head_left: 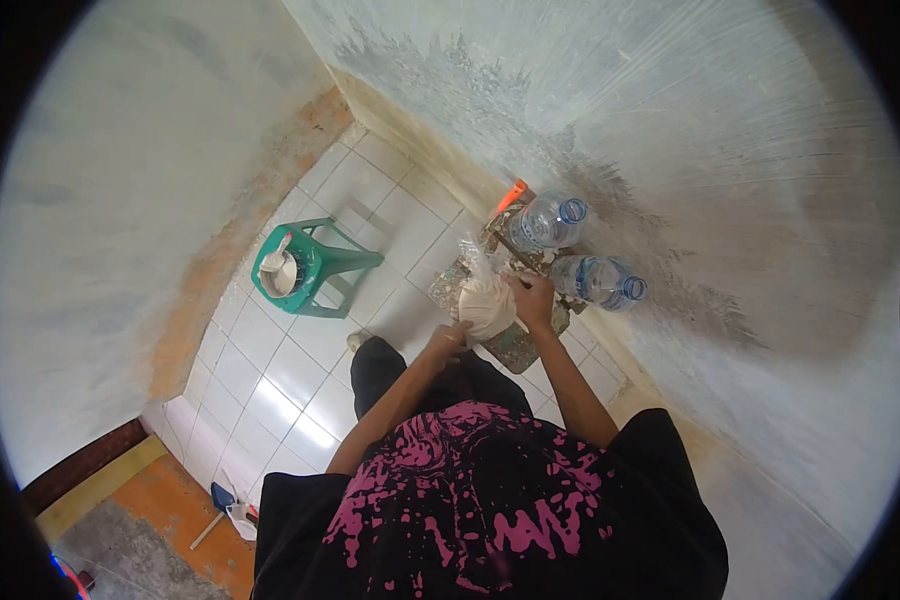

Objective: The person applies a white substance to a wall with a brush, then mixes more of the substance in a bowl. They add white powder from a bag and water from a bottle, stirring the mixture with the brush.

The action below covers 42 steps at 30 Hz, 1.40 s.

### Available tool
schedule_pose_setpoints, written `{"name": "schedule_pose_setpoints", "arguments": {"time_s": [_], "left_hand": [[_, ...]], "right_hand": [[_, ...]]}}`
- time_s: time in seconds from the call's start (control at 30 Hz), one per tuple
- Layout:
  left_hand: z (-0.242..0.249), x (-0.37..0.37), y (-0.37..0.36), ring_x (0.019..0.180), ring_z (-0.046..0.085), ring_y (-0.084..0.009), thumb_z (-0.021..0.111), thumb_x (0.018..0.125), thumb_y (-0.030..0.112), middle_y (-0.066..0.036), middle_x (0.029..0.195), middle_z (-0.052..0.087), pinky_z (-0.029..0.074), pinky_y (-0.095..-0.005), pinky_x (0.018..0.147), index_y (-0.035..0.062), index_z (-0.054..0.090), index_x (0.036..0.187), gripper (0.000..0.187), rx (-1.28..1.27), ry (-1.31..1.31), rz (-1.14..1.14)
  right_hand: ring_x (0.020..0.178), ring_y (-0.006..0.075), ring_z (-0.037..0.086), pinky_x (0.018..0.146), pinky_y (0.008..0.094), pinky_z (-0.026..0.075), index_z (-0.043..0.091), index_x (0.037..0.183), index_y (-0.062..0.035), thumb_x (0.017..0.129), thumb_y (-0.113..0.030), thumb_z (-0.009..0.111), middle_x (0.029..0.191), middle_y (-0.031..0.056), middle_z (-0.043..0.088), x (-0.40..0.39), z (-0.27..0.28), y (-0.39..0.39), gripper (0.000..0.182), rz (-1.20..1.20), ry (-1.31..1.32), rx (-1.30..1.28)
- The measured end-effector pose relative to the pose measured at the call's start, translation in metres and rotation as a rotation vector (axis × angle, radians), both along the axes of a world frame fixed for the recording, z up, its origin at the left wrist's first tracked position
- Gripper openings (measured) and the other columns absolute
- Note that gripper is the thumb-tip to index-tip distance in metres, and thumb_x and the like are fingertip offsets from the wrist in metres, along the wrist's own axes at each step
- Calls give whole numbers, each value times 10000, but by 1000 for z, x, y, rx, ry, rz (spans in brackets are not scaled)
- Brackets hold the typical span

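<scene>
Between my two hands is a clear plastic bag (487, 307) filled with a pale cream substance, above a paint-stained surface (515, 350). My left hand (452, 338) holds the bag's lower left side. At its upper right side, my right hand (531, 299) grips the plastic with bent fingers. The bag's loose, clear end points up and away from me. Just beyond my right hand are two large clear bottles, one (545, 223) farther off and one (598, 281) nearer. An orange-handled tool (512, 195) lies beside the farther bottle.
A green plastic stool (315, 262) stands on the white tiles at the left, bearing a container (281, 274) of pale material with a tool in it. Patchy grey walls meet beyond the stool. A dustpan-like blue object (223, 496) lies at the lower left.
</scene>
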State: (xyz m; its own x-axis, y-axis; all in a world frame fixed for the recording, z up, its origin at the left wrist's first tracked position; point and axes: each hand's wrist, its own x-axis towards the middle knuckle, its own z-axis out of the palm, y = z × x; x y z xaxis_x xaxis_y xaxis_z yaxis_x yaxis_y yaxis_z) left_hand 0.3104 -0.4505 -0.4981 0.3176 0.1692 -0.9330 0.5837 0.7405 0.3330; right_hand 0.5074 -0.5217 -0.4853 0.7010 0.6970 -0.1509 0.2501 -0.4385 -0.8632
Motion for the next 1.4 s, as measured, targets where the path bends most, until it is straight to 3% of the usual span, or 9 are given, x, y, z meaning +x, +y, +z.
{"name": "schedule_pose_setpoints", "arguments": {"time_s": [0.17, 0.27, 0.5, 0.6, 0.77, 0.9, 1.13, 1.27, 1.4], "left_hand": [[-33, 14, -8, 963, 681, -298, 627, 907, 323, -160, 1072, 681, 543, -401, 847, -38, 580, 1188, 460, 322, -209, -331], [-26, 35, -6, 928, 685, -264, 561, 939, 389, -83, 1105, 684, 533, -395, 835, 90, 607, 1226, 417, -72, -379, 85], [-17, 62, -34, 898, 677, -238, 521, 953, 336, -100, 1128, 680, 530, -358, 801, 60, 598, 1262, 421, -21, -466, 92], [-20, 38, -21, 889, 677, -226, 534, 944, 299, -92, 1128, 682, 529, -328, 768, 53, 596, 1265, 409, 51, -631, -258], [11, 23, 13, 1101, 642, -260, 549, 954, 221, -141, 1313, 586, 530, -372, 908, 4, 568, 1299, 408, 79, -300, -304], [-3, 28, 3, 1111, 639, -247, 562, 955, 190, -142, 1335, 563, 531, -380, 928, -8, 555, 1313, 409, -153, -548, 29], [-13, 34, -12, 1111, 638, -234, 531, 982, 233, -140, 1338, 556, 533, -366, 929, -7, 520, 1320, 415, -21, -511, -105], [2, 19, -3, 989, 660, -218, 558, 930, 316, -102, 1067, 685, 511, -346, 801, 28, 584, 1222, 411, 104, -526, -50], [2, 2, 8, 1085, 657, -219, 524, 958, 348, -94, 1172, 686, 500, -376, 911, 43, 514, 1330, 480, 113, -420, -21]], "right_hand": [[495, 210, 538, 538, 356, 423, 726, 807, 26, 814, -233, 734, 601, 175, 621, 0, 69, 18, 260, 88, 12, 145], [525, 181, 549, 543, 338, 423, 736, 831, 27, 804, -200, 729, 623, 153, 638, 4, 89, 17, 229, 166, -39, 164], [542, 176, 588, 553, 314, 438, 755, 844, 4, 804, -145, 701, 625, 137, 651, -2, 120, -6, 164, 187, -86, 56], [517, 283, 570, 541, 377, 422, 746, 793, -9, 809, -200, 704, 632, 165, 647, -4, 115, -24, 195, 158, -165, -20], [533, 260, 592, 564, 350, 444, 771, 838, -36, 812, -159, 686, 676, 158, 681, -14, 138, -36, 151, 28, -91, 60], [563, 251, 628, 581, 327, 466, 773, 875, -30, 816, -183, 685, 703, 163, 697, -9, 142, -33, 186, 89, -111, 88], [536, 196, 615, 562, 328, 458, 742, 803, 22, 832, -273, 706, 654, 151, 682, 3, 68, -43, 299, 132, -43, -142], [572, 256, 654, 581, 346, 476, 748, 808, 11, 788, -314, 739, 683, 162, 695, 0, 21, -49, 326, 74, -85, -309], [602, 312, 673, 595, 386, 490, 740, 763, 5, 745, -358, 761, 661, 179, 679, -6, -5, -47, 364, -77, -233, -332]]}}
